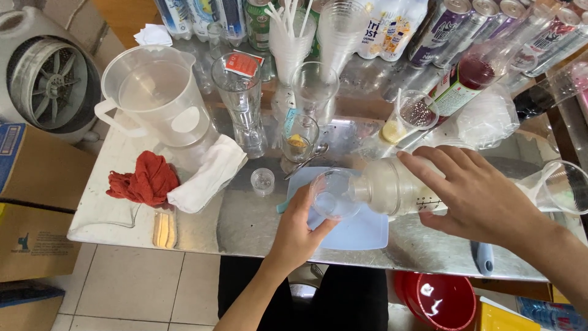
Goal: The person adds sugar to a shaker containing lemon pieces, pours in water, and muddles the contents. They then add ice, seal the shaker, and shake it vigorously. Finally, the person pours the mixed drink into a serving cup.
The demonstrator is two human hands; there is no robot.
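My left hand (298, 228) grips a small clear plastic cup (334, 194) over a pale blue cutting board (361, 230) on the steel table (245, 220). My right hand (471, 193) holds a clear plastic bottle (392, 186) tipped on its side, its mouth at the rim of the cup. A little clear liquid lies in the cup. My right wrist hides the bottle's far end.
A large clear jug (156, 95), a tall glass (242, 101), a red cloth (145, 179), a white cloth (208, 175) and a tiny cup (262, 181) stand to the left. Cans, bottles and stacked cups line the back. A red bucket (438, 300) sits below the table.
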